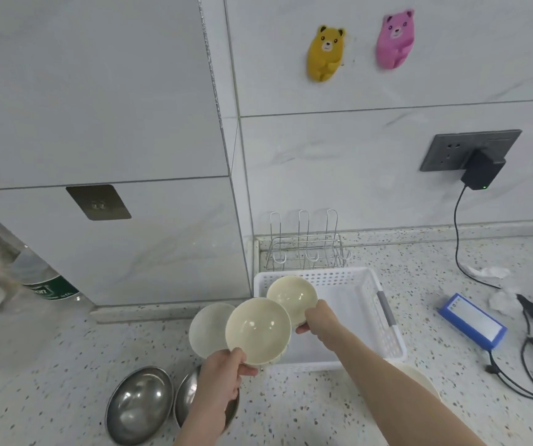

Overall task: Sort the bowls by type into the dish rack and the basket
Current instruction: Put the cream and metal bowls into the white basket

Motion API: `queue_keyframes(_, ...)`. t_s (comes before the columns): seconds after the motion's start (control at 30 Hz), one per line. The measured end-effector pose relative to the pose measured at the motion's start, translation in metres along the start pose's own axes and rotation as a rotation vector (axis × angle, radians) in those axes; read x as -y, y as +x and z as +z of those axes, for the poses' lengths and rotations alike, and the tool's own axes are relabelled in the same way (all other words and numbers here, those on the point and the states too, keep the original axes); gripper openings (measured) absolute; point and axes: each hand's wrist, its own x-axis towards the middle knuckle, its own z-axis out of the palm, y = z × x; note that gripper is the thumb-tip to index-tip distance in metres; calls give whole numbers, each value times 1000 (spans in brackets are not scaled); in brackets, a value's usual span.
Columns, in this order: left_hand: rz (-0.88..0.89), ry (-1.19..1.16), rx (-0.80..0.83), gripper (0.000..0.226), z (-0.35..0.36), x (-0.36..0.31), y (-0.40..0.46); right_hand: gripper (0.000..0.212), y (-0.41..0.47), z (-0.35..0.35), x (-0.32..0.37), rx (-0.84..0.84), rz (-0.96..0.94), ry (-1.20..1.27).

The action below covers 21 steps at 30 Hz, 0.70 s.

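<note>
Steel first: two steel bowls, one (139, 403) sitting on the speckled counter (323, 410) nearest me, the other (185, 394) just beside it and partly hidden behind my left hand (218, 386). Neither is sorted yet, I judge.

My left hand pinches the near rim of a cream bowl (258, 329), thumb over the edge, held above the counter. Another pale bowl (205, 326) shows behind and to its left; whether it rests on the counter or is carried with the first, I cannot tell.

My right hand (318, 320) grips a smaller cream bowl (292, 296) by its side, hanging over the near-left corner of the white basket (355, 304). The basket floor looks bare where it shows, so this looks like its first bowl.

A pale rounded edge (416, 378) peeks out under my right forearm, possibly another bowl.

Farthest back, the wire dish rack (303, 246) stands against the wall with nothing in it. Sorting barely begun.
</note>
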Motion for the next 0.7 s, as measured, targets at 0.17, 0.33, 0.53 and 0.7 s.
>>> queue_keyframes(0.17,-1,35,18,18,6,-4,12,39,6,3,-5,43,25,29)
queue_keyframes(0.33,41,96,44,19,19,-9,25,37,-3,-4,-12,35,13,40)
queue_keyframes(0.53,207,239,30,18,43,-23,40,39,-28,-25,-12,-187,-287,84)
queue_keyframes(0.7,209,226,66,19,57,-33,56,32,-34,-25,-1,-154,-338,-94)
